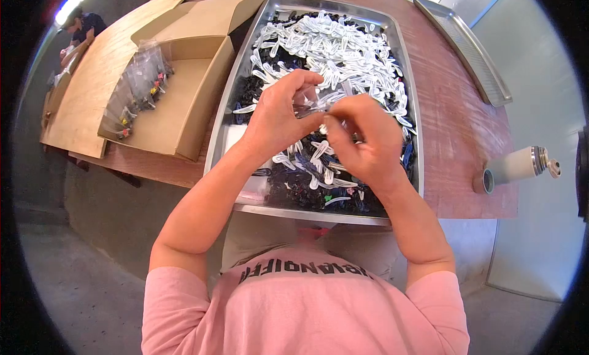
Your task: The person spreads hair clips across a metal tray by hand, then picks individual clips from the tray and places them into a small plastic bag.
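Both hands are raised over a metal tray point(419, 165) heaped with white hair clips point(343, 42) and black pieces point(294, 186). My left hand point(279, 112) curls its thumb and fingers round a small clear plastic bag point(311, 102). Close beside it, my right hand point(368, 134) is closed, with thumb and fingertips pinched at the bag's edge. Whether anything else is between those fingertips is hidden. Loose white clips and dark clips lie below the hands, with a few small coloured pieces near the tray's front edge.
On the left stands an open cardboard box point(184, 97) holding filled clear bags point(138, 88). An empty metal tray point(466, 45) lies at the back right. A bottle point(512, 166) and a round cup point(485, 181) are at the right edge. Another person point(86, 27) sits far left.
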`<state>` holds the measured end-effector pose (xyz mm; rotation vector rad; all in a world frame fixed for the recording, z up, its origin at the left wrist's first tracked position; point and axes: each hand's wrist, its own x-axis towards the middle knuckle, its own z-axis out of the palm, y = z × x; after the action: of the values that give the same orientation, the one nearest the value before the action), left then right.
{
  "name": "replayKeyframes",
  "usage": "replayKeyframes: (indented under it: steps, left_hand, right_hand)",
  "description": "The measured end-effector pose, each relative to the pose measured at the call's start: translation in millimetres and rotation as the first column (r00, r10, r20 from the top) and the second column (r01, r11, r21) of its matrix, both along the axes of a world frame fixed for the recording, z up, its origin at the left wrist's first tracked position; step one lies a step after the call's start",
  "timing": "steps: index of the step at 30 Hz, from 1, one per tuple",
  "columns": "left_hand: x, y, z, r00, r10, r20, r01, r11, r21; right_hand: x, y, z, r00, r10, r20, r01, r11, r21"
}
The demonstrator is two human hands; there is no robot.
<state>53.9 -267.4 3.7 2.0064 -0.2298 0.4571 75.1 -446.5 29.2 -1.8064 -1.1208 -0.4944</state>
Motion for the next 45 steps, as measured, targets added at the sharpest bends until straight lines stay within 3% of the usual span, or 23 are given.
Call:
replayKeyframes:
  steps: [2, 5, 6, 15, 24, 25, 27, 30, 35, 38, 40, 45]
  left_hand:
    - [-1, -1, 1, 1.000, -0.001, 0.022, 0.001, 1.000, 0.005]
    - [-2, -3, 1, 0.999, -0.035, 0.030, 0.035, 0.999, -0.010]
    - [-2, -3, 0, 0.998, -0.034, 0.055, 0.033, 0.999, 0.029]
    - [-1, -2, 2, 0.995, 0.006, 0.095, -0.016, 0.993, 0.113]
    - [1, -1, 2, 0.996, 0.021, 0.091, -0.032, 0.992, 0.120]
    - [1, 0, 1, 0.995, 0.029, 0.094, -0.040, 0.993, 0.112]
    - [2, 1, 1, 0.995, 0.031, 0.095, -0.041, 0.994, 0.098]
    - [1, 1, 2, 0.997, 0.021, 0.076, -0.028, 0.995, 0.091]
    - [1, 0, -1, 0.998, -0.051, 0.047, 0.047, 0.995, 0.091]
    - [0, 3, 0, 0.987, -0.159, -0.024, 0.159, 0.987, 0.007]
    - [0, 3, 1, 0.967, -0.216, -0.135, 0.193, 0.967, -0.165]
    - [-2, 3, 6, 0.964, -0.201, -0.175, 0.180, 0.975, -0.129]
  right_hand:
    - [3, -4, 1, 0.994, -0.101, 0.031, 0.094, 0.979, 0.179]
    - [7, -9, 3, 0.978, -0.203, -0.057, 0.210, 0.958, 0.193]
    - [12, -6, -1, 0.984, -0.161, -0.082, 0.177, 0.953, 0.248]
    - [10, -10, 0, 0.967, -0.101, -0.236, 0.117, 0.992, 0.053]
    - [15, -10, -6, 0.959, -0.028, -0.282, 0.063, 0.991, 0.117]
    - [14, -12, -4, 0.959, -0.028, -0.282, 0.063, 0.991, 0.116]
    - [10, -15, 4, 0.960, -0.089, -0.264, 0.074, 0.995, -0.069]
    - [18, -8, -8, 0.992, -0.032, -0.122, 0.025, 0.998, -0.062]
    - [16, -12, 5, 0.990, 0.006, -0.140, -0.010, 0.999, -0.034]
    - [19, -12, 4, 0.994, 0.011, -0.112, -0.011, 1.000, 0.004]
    - [20, -14, 6, 0.997, 0.000, -0.072, 0.002, 1.000, 0.017]
    - [18, -15, 9, 0.999, 0.001, -0.045, 0.001, 0.999, 0.038]
